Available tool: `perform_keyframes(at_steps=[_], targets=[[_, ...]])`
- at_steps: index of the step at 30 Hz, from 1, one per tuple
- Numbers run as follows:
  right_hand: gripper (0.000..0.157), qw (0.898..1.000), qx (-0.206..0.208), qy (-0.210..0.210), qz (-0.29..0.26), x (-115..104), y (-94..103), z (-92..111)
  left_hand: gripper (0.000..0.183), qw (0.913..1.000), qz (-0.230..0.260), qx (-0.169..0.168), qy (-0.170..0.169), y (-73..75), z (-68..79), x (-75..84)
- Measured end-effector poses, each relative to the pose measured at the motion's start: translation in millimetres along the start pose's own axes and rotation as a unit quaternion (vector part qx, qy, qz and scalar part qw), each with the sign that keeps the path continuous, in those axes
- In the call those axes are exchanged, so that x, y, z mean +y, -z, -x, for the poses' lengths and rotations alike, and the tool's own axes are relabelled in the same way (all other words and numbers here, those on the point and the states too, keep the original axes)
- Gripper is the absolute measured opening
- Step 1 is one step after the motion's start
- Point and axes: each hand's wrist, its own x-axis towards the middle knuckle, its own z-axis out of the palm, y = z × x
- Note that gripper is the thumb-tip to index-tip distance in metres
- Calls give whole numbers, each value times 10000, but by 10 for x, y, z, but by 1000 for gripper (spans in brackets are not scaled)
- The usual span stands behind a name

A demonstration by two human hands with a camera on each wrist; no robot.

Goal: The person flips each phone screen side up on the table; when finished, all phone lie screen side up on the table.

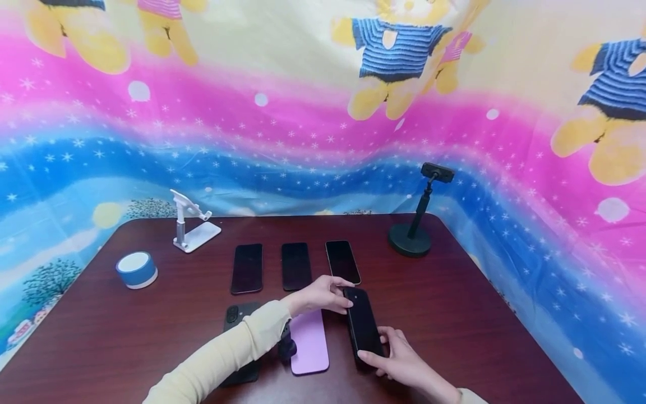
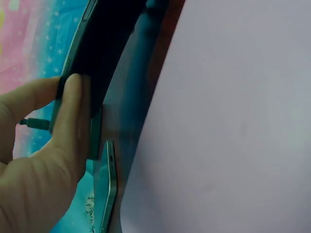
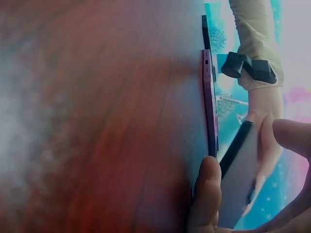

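A black smartphone [image 1: 365,324] is raised at a slant above the table's front right, between both hands. My left hand [image 1: 323,294] pinches its far end; in the left wrist view the fingers [image 2: 73,109] lie along that dark phone [image 2: 104,43]. At the near right corner my right hand [image 1: 404,360] grips it, thumb over the front face and other fingers by the side. The right wrist view shows the phone [image 3: 239,177] tilted between thumb and finger. Below my left forearm lie a lilac phone [image 1: 309,343] and a black phone [image 1: 242,308], the latter partly covered by the sleeve.
Three dark phones [image 1: 247,268] [image 1: 296,266] [image 1: 342,261] lie in a row farther back. A white folding stand [image 1: 199,235], a blue-and-white tape roll [image 1: 137,275] and a black stand with round base [image 1: 410,240] stand around them. A printed curtain [image 1: 303,129] hangs behind the table.
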Motion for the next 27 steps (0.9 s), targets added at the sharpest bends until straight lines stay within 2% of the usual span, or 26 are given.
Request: perform_keyframes(at_steps=[4, 8, 13, 17, 21, 27], targets=[[77, 9999, -10, 58, 97, -15, -18, -42, 52, 9994, 336, 41, -119, -35, 42, 32], [76, 9999, -142, 9, 3, -18, -14, -82, 54, 9991, 374, -74, -204, -30, 90, 30], [70, 9990, -424, -9, -138, -27, 3, -96, 59, 9979, -68, -519, -391, 26, 149, -36], [67, 9950, -870, 93, -472, -34, 8, -96, 59, 9966, -318, -620, -440, 48, 198, -70], [67, 9873, -1319, 168, -866, -41, 2, -96, 62, 9961, 9, -812, -339, 46, 240, -72], [65, 9755, -1869, 361, -1105, -31, 12, -106, 64, 9907, 601, -1206, -204, 30, 277, -93]])
